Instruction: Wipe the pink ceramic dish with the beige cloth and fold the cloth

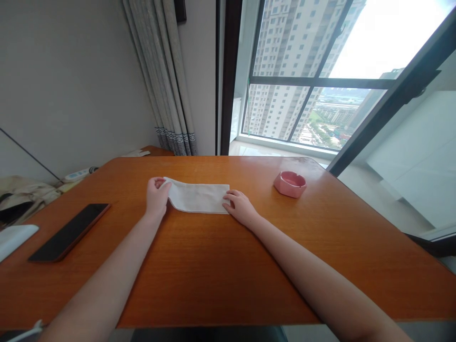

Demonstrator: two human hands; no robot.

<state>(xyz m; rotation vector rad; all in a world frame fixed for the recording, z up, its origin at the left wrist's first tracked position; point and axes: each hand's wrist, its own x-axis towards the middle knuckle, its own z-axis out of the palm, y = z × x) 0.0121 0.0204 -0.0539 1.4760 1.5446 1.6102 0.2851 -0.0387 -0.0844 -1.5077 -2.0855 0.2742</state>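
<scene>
At the left end of the white folded rectangular cloth, the left hand has its grip pinched on the fabric, thumb and fingers curled around the end, which is lifted and curved slightly off the wood. At the cloth's right end, the right hand lies with its grip spread flat, fingertips pressing the near right corner down; it holds nothing between the fingers, only rests on the fabric. Both bare forearms reach in from the near edge and converge on the cloth.

The cloth lies flat on the orange-brown wooden surface, in its far middle part, long side running left to right.

To the right of the cloth, well apart from it, sits a pink angular ashtray, standing alone on the wood. To the left of the cloth and nearer the person, a black slab-shaped phone with a reddish edge lies flat, screen dark, angled toward the cloth. Further left of that, at the edge of view, a white rounded object rests on the surface; what it is cannot be told.

Beyond the cloth, grey pleated curtains with a patterned hem hang against the wall, and to their right a dark-framed window shows tall apartment blocks.
</scene>
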